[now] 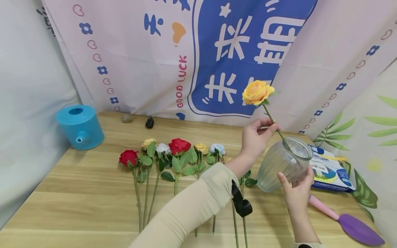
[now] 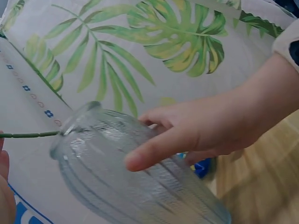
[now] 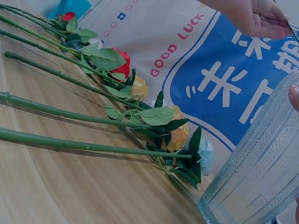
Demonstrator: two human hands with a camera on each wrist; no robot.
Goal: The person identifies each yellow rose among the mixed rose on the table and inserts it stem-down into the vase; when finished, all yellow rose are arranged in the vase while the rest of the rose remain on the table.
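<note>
Now the left hand [image 1: 257, 137] pinches a yellow rose stem [image 1: 268, 113]. The right hand [image 1: 297, 194] has fingers curled round a glass vase [image 1: 273, 168]

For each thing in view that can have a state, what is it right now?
Left hand: pinching the yellow rose's stem
Right hand: gripping the vase
Yellow rose: raised, lower stem inside the vase
Vase: mouth uncovered
Loose flowers: lying in a row on the table
Blue container: standing, top hole uncovered
Purple spatula: lying down
Package: lying down; whether sealed, unclear
</note>
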